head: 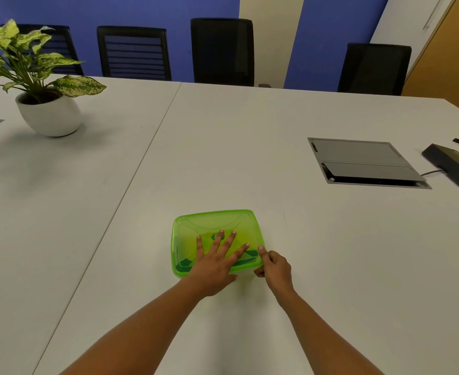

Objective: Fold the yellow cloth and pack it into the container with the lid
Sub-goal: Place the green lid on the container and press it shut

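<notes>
Your left hand [215,263] lies flat, fingers spread, on the lid [212,223] of the green container [175,266]; your right hand [273,263] pinches its near-right corner. Cloth hidden; dark shape inside unclear.

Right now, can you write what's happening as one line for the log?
left hand: flat on lid | right hand: pinching container corner | cloth: not clearly visible

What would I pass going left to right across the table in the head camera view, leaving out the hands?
Potted plant → green container with its lid on → recessed grey cable hatch → dark grey box with a cable, at the right edge.
</notes>
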Action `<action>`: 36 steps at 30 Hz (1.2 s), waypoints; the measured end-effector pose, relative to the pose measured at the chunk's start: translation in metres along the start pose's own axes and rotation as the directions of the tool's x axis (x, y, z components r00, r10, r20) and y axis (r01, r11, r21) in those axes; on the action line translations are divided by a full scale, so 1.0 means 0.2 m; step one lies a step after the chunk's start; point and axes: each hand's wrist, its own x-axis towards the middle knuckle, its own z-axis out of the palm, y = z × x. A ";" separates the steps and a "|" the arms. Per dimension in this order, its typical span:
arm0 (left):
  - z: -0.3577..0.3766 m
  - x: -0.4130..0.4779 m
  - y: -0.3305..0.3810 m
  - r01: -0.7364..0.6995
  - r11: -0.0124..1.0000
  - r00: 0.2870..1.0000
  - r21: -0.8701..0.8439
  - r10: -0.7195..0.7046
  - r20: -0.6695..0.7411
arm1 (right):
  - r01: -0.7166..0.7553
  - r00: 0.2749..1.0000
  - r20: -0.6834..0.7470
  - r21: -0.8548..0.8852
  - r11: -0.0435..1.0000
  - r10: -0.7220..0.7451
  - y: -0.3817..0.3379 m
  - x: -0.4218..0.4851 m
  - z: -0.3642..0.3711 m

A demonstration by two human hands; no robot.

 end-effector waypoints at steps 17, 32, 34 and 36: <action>-0.01 -0.01 -0.24 0.400 0.870 0.885 -0.289 -0.449 -0.128 | 0.553 0.827 0.318 -0.612 0.566 -0.464 -0.24 0.22 0.10; -0.04 0.05 -0.33 0.316 0.918 0.936 -0.240 -0.343 -0.080 | 0.460 0.884 0.300 -0.691 0.557 -0.358 -0.21 0.25 0.18; -0.04 0.05 -0.33 0.312 0.923 0.939 -0.225 -0.336 -0.075 | 0.455 0.886 0.294 -0.703 0.546 -0.359 -0.21 0.25 0.18; -0.04 0.06 -0.33 0.308 0.926 0.941 -0.217 -0.330 -0.076 | 0.447 0.888 0.290 -0.720 0.530 -0.356 -0.21 0.25 0.18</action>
